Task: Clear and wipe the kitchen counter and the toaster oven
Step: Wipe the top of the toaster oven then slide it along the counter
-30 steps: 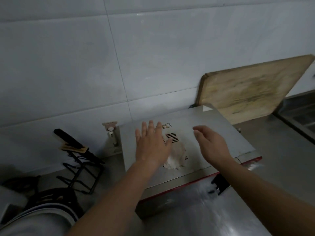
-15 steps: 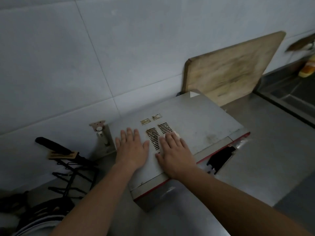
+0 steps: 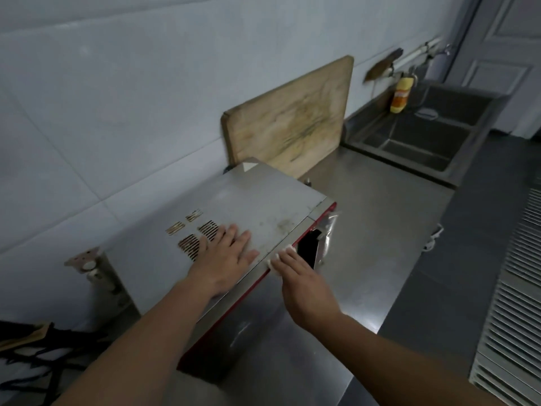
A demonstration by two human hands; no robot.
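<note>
1. While the oven point(image 3: 257, 200) is sitting on the steel counter point(image 3: 374, 218) near the tiled wall, its own weight alone seems to be holding it; a hard sideways wipe could be sliding it toward the board point(image 3: 292, 124) leaning behind it, or tipping that board.
2. The cloth point(image 3: 285, 253) is showing only as a small white wad at the front top edge; it could be slipping out and falling to the counter if the pressure eases.
3. A smudge is remaining on the top panel to the right of the vents point(image 3: 196, 232); working only the edge would be leaving it.
4. Left hand point(image 3: 225, 259) is lying flat, fingers straight and spread, palm pressing on the oven top just beside the vents, gripping nothing.
5. Right hand point(image 3: 301, 276) is bearing down on the cloth at the red front edge, fingers bent over it; how tightly, I cannot tell.
</note>
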